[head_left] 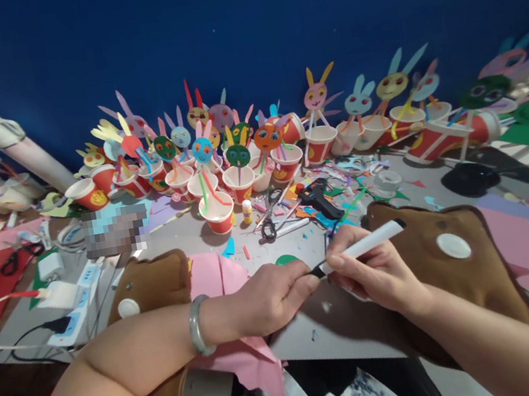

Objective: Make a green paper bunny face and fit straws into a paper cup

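A white marker (370,241) with black ends is held between my two hands above the table. My right hand (384,276) is closed round its white barrel, which points up to the right. At the lower black end, my left hand (274,298) is closed with thumb and fingers pressed together; whether the cap is on or off there cannot be told. A pale bangle (197,326) circles my left wrist. Just behind my left hand lies a green paper piece (285,259). Pink paper (216,270) is partly hidden under my left forearm.
Brown cushions (151,281) with white buttons lie left and right. Several paper cups (216,214) holding paper rabbit figures stand along the blue wall (236,27). Among scraps are scissors (268,229), a glue gun (320,199) and a small yellow bottle (247,213). A power strip (78,310) sits left.
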`<action>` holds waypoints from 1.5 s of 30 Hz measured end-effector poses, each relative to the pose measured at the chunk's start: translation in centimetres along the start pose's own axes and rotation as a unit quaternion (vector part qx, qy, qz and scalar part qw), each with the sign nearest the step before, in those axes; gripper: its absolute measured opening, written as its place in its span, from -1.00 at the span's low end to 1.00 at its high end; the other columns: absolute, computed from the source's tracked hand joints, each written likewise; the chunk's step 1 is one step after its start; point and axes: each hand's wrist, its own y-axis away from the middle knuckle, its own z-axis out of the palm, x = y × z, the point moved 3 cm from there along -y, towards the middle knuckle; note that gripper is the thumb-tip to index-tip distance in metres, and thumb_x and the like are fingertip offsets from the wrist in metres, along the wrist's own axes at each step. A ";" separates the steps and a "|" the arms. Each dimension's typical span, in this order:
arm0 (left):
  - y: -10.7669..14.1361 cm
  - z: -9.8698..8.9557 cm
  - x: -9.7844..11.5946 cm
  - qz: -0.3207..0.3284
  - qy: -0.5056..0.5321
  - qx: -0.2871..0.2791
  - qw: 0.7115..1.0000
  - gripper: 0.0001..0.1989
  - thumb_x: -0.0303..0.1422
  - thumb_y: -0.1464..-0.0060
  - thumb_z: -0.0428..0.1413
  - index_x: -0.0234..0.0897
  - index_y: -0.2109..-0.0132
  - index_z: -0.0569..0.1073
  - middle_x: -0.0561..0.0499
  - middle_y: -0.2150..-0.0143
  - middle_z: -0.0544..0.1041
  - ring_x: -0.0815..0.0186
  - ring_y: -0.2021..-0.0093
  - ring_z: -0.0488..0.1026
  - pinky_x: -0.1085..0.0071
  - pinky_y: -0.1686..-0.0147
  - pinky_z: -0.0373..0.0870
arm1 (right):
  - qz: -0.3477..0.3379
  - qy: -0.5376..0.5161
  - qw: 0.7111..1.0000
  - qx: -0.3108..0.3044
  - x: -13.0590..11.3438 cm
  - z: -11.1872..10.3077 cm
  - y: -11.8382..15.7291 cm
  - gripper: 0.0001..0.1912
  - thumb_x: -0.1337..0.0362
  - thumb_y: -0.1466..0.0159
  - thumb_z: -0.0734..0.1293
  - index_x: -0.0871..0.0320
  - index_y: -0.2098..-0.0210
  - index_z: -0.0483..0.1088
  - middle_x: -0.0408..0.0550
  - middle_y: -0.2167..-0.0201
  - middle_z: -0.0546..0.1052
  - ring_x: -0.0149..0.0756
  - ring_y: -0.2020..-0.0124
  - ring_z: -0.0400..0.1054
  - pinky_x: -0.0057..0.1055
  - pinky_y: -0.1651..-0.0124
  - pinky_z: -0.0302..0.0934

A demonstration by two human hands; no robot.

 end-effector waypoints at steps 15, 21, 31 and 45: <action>-0.1 0.5 -0.3 0.059 -0.366 0.020 0.929 -0.51 -0.21 -0.40 -0.34 -0.35 0.14 0.42 -0.14 0.41 0.54 0.22 0.43 0.49 0.36 0.44 0.29 | 0.041 0.011 0.999 0.015 0.3 0.8 -0.3 -0.61 -0.05 -0.29 0.37 0.11 0.40 0.26 -0.28 0.72 0.32 -0.56 0.80 0.04 -0.58 0.76 -0.15; 0.1 -0.2 0.2 0.042 -0.240 0.023 0.970 -0.61 -0.15 -0.38 -0.21 -0.29 0.20 0.39 -0.01 0.47 0.46 0.32 0.48 0.39 0.40 0.47 0.17 | 0.074 -0.049 0.996 0.028 0.6 0.6 0.1 -0.61 -0.06 -0.25 0.41 0.10 0.39 0.27 -0.31 0.74 0.26 -0.55 0.78 0.00 -0.55 0.73 -0.22; -0.1 0.3 -0.1 -0.076 0.121 -0.043 0.989 -0.64 -0.14 -0.36 -0.15 -0.22 0.38 0.23 0.13 0.58 0.31 0.43 0.55 0.26 0.47 0.49 0.16 | 0.088 -0.067 0.994 0.006 1.3 0.4 -0.3 -0.59 -0.07 -0.23 0.42 0.09 0.39 0.24 -0.35 0.77 0.22 -0.56 0.79 -0.05 -0.55 0.71 -0.26; -0.5 0.1 -1.4 -0.049 0.005 0.081 0.996 -0.73 -0.17 -0.34 -0.11 -0.22 0.26 0.30 0.09 0.42 0.38 0.37 0.38 0.30 0.41 0.36 0.18 | -0.050 0.091 0.991 0.079 1.7 -0.5 -1.3 -0.61 0.05 -0.31 0.38 0.10 -0.03 0.36 -0.28 0.61 0.30 -0.48 0.69 0.11 -0.51 0.66 0.02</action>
